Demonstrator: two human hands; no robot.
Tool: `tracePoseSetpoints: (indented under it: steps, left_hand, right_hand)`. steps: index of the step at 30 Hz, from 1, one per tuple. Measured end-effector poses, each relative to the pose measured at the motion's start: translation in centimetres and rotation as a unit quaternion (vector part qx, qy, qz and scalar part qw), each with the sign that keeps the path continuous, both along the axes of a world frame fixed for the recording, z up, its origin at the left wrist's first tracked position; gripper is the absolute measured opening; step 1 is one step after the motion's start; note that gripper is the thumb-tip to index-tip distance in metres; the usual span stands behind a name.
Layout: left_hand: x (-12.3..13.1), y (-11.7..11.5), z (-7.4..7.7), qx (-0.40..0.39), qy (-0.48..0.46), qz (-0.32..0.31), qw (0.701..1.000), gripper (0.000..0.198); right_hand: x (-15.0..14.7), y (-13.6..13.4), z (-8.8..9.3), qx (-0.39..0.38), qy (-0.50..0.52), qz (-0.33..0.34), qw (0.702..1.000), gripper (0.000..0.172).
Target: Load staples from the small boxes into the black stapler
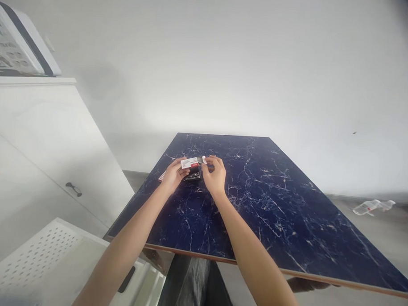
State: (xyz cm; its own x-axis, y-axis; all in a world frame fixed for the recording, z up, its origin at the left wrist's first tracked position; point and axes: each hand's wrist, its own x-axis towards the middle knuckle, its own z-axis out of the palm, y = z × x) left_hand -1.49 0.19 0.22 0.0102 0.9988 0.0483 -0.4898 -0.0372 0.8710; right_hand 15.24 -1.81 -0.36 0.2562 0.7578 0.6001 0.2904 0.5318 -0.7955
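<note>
Above the dark blue marbled table [265, 208] I hold a small white and red box [189, 163]. My left hand [174, 173] is closed around its left end, thumb and fingers on its sides. At the box's right end, which looks opened, my right hand [215, 172] pinches at a white flap [202, 159]. Something dark shows beside that flap, too small to name. Just below the box a black, shiny object [192, 176] lies on the table, partly hidden. A pale, reddish-edged flat item [161, 176] sticks out beyond my left hand.
A white cabinet [50, 147] with a dark handle [73, 189] stands at the left, a box-like case [20, 41] on top. Nearer is a white unit with a perforated panel [50, 250]. Clear plastic bottles [372, 206] lie on the floor at right. A white wall rises behind the table.
</note>
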Motion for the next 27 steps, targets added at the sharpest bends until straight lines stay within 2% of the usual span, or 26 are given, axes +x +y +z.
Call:
tracePoseSetpoints:
  steps: [4, 7, 11, 14, 22, 25, 27]
  left_hand:
    - [0.1, -0.1, 0.0, -0.013, -0.009, 0.004, 1.0, 0.023]
    - [0.1, -0.2, -0.1, -0.022, -0.009, 0.005, 1.0, 0.023]
    - [0.1, -0.3, -0.3, 0.003, 0.012, -0.035, 0.999, 0.023]
    - [0.1, -0.3, -0.4, 0.023, 0.029, -0.061, 0.997, 0.023]
    - [0.3, -0.5, 0.0, 0.023, 0.024, -0.036, 0.999, 0.027]
    - [0.4, -0.6, -0.2, 0.038, 0.058, -0.029, 0.997, 0.028]
    - [0.3, -0.6, -0.3, 0.053, 0.069, -0.049, 0.995, 0.033]
  right_hand:
    - [-0.1, 0.1, 0.1, -0.03, 0.015, 0.031, 0.999, 0.024]
    - [-0.2, 0.6, -0.1, -0.098, 0.123, 0.071, 0.985, 0.027]
    - [0.0, 1.4, -0.5, -0.192, 0.307, 0.166, 0.917, 0.025]
    - [0.3, 1.6, -0.7, -0.22, 0.363, 0.217, 0.879, 0.027]
    - [-0.3, 1.6, -1.3, -0.21, 0.302, 0.252, 0.895, 0.038]
    - [-0.4, 1.6, -1.4, -0.209, 0.279, 0.251, 0.903, 0.039]
    - [-0.3, 1.6, -1.3, -0.208, 0.286, 0.252, 0.901, 0.037]
